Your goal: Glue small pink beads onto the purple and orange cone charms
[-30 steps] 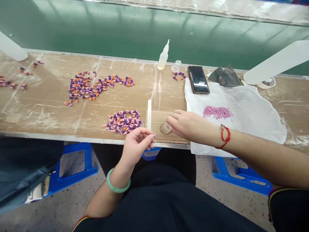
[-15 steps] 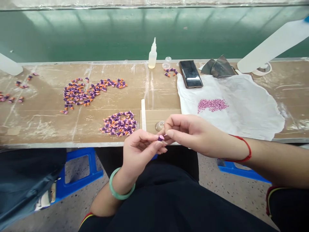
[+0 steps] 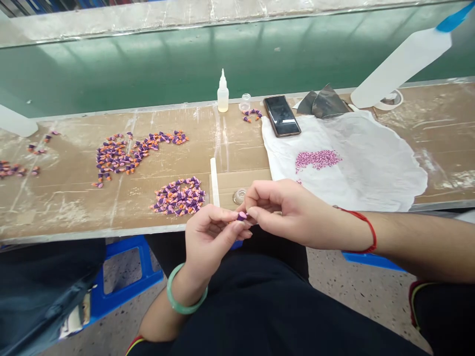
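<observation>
My left hand pinches a small purple piece with a pink end between thumb and fingertips, above the table's front edge. Against that end, my right hand has its thumb and forefinger pressed together; anything between them is too small or hidden to make out. Just behind the fingers sits a small clear round dish on a cardboard piece. Left of it lies a white strip. A cluster of purple and pink pieces is beside my left hand. Tiny pink bits lie on a white cloth.
Purple and orange pieces spread over the left of the table. At the back stand a dropper bottle and a clear cap. A phone, dark sheets, a tape roll and a tilted white bottle are rightward.
The head view has tilted and shifted slightly, so the table appears lower on the left. My hands keep together at the purple piece, with the right fingertips still at its pink end.
</observation>
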{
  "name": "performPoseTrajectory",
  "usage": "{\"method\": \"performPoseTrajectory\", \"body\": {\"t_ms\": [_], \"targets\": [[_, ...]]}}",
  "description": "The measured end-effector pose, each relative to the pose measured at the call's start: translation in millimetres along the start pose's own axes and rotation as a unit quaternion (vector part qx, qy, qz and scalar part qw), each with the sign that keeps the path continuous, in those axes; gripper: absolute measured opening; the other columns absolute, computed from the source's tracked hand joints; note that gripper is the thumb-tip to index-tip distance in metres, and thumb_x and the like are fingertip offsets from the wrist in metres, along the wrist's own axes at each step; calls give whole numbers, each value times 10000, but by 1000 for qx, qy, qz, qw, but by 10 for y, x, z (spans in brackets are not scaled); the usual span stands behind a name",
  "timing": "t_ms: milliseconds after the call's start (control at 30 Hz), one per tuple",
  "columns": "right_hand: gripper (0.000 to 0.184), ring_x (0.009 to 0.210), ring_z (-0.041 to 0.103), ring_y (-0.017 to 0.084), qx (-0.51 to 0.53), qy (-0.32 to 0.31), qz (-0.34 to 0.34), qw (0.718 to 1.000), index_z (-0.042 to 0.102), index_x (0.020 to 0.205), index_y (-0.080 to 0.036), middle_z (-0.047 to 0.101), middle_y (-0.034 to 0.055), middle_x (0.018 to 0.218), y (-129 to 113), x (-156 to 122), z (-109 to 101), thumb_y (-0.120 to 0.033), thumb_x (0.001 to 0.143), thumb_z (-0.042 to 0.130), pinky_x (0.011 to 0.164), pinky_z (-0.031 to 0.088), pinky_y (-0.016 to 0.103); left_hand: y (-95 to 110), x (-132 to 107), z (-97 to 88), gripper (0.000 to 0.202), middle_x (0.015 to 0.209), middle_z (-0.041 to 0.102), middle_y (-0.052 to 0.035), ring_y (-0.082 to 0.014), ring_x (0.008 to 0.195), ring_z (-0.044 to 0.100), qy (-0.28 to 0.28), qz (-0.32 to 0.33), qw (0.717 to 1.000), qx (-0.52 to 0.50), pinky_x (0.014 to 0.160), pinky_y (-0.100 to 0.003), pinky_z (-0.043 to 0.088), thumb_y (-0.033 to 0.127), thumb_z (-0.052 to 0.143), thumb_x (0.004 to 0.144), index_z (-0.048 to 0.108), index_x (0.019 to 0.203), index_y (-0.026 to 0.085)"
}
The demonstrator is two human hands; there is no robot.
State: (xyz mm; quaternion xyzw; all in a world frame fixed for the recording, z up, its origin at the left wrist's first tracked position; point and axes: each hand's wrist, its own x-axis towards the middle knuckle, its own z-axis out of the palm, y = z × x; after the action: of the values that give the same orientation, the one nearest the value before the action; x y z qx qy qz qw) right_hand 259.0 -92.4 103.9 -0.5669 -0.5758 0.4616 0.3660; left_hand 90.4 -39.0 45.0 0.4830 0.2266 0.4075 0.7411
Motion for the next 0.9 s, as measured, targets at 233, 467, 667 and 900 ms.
{"method": "performPoseTrajectory", "body": {"t_ms": [233,467,667,900], "targets": [[102,595,607,96,-94,50,-63,992,517,774,-208,683,-6,701,-9,-28,43,-177,871,513,527,449,198,15,4,22,231,657,766,-17,-152,511,719,27,-19,999,15,479,-184,603,323,875,735,699,746,174],[103,621,635,108,-120,88,-105,983,498,785,-202,688,13,716,19,-14,100,-185,886,509,552,466,208,17,25,73,307,618,749,-8,-141,491,703,55,-29,998,4,477,-181,588,395,889,700,677,710,173],[99,651,649,126,-140,108,-114,978,512,797,-198,694,35,751,30,-4,105,-201,892,485,570,470,218,39,60,126,329,586,723,3,-129,471,673,77,-18,997,-8,469,-183,567,413,914,648,687,682,177],[107,618,627,143,-177,131,-138,965,462,770,-211,670,39,703,42,38,144,-264,852,508,545,422,209,-13,95,13,201,558,682,-15,-116,508,643,39,10,998,44,503,-162,546,362,870,724,766,683,195]]}}
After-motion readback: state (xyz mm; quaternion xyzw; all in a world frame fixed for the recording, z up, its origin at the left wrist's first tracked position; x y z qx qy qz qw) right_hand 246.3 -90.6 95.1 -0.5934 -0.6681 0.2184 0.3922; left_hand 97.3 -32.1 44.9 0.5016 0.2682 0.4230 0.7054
